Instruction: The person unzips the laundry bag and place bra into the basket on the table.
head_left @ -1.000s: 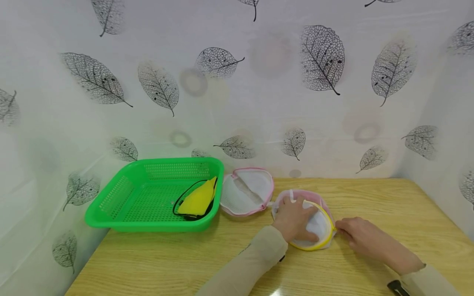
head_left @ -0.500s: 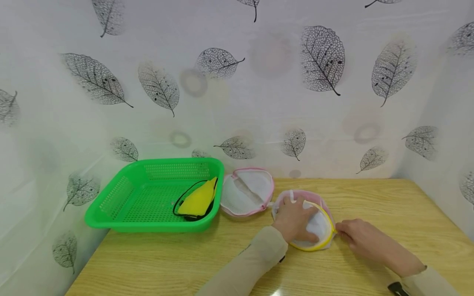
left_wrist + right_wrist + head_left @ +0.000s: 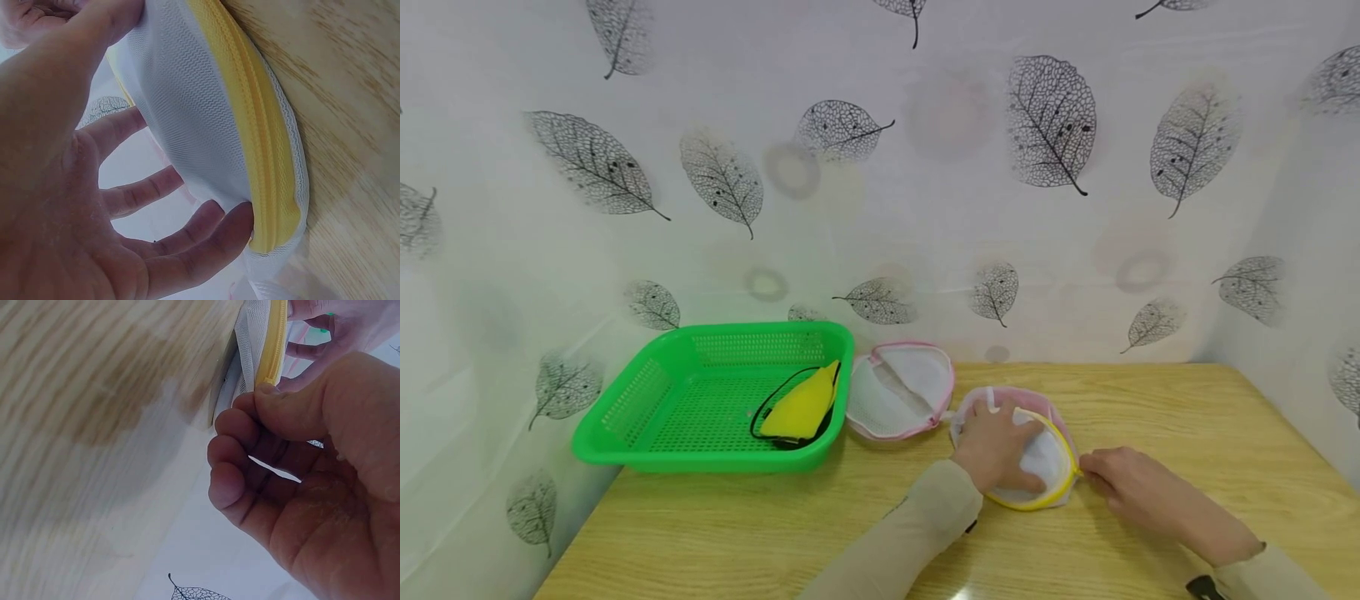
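"Right hand [image 3: 1138, 492] nearest, pinching the yellow-zipped bag [image 3: 1047, 457] at its zip end!"
"And the left hand [image 3: 998, 446]?"
"Fingers spread on that bag, right of centre on the wooden table [image 3: 760, 537]."
"Beyond?"
"Pink-trimmed bag [image 3: 880, 404], beside the green basket [image 3: 722, 460]."

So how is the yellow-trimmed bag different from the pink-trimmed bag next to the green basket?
Colour: the yellow-trimmed bag has a yellow zip, while the pink-trimmed bag has pink edging.
Touch: the left hand rests on the yellow-trimmed bag and the right hand pinches its edge; no hand touches the pink-trimmed bag.
Place: the pink-trimmed bag is nearer the green basket than the yellow-trimmed bag.
Same: both have white mesh.
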{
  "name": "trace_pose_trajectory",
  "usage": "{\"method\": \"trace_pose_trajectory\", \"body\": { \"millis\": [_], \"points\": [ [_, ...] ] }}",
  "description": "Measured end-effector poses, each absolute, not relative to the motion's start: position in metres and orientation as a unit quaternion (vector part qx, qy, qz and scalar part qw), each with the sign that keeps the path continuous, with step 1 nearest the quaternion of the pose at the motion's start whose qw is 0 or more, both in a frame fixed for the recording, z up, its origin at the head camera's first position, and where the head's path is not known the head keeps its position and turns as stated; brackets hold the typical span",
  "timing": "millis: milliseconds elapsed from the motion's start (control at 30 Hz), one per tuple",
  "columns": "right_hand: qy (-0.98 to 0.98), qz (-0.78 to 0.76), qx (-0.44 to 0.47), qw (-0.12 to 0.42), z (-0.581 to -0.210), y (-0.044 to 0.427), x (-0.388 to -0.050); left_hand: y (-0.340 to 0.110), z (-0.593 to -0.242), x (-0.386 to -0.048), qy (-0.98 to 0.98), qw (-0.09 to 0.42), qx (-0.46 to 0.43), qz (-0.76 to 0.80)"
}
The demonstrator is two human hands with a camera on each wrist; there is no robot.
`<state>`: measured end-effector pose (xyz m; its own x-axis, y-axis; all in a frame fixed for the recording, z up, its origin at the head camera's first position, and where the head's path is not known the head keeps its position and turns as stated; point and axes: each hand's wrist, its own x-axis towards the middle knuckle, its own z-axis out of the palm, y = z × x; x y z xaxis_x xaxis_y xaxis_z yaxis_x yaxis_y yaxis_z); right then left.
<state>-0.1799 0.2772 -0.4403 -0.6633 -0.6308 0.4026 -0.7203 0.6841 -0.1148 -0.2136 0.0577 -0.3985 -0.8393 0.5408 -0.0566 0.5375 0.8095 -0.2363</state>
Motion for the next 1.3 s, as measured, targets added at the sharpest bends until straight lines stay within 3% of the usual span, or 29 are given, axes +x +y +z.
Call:
{"method": "trace_pose_trajectory", "body": {
  "millis": [800,1300],
  "points": [
    [-0.901,0.125,0.378,0.171,-0.4403,0.2761,-0.1781,0.0579,-0.3969,-0.2134,-0.951,0.007,-0.280,0.129],
    [-0.920,0.129,0.353,0.112,-0.4343,0.2738,-0.1733,0.0584,-0.3994,-0.2136,-0.953,0.005,-0.277,0.127]
  ]
}}
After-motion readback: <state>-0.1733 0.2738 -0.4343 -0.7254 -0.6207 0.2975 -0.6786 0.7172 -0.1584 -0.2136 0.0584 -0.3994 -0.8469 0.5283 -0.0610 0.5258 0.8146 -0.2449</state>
